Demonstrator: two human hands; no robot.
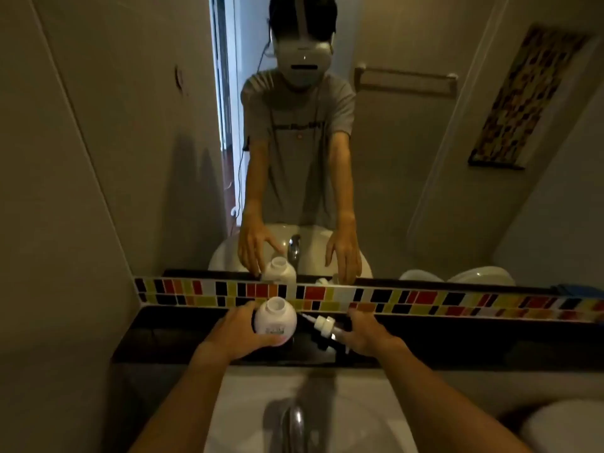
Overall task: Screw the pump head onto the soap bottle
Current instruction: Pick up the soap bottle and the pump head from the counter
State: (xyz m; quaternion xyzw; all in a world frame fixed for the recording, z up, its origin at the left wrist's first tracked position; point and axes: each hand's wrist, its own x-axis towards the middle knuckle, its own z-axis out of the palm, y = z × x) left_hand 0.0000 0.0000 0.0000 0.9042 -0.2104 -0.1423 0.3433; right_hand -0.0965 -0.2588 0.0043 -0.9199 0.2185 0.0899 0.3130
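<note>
A white soap bottle (275,317) with an open neck stands upright on the black ledge (170,335) behind the sink. My left hand (235,335) wraps around its left and front side, thumb across the label. The white pump head (323,325) lies on its side on the ledge just right of the bottle, its tube pointing toward the bottle. My right hand (362,331) rests beside the pump head with fingers spread, fingertips touching or nearly touching its body; I cannot tell whether it grips it.
A chrome faucet (294,423) rises from the white sink (242,403) below my arms. A strip of coloured tiles (425,300) runs behind the ledge under a mirror (425,191) reflecting a person. A white rounded object (562,426) sits at the lower right.
</note>
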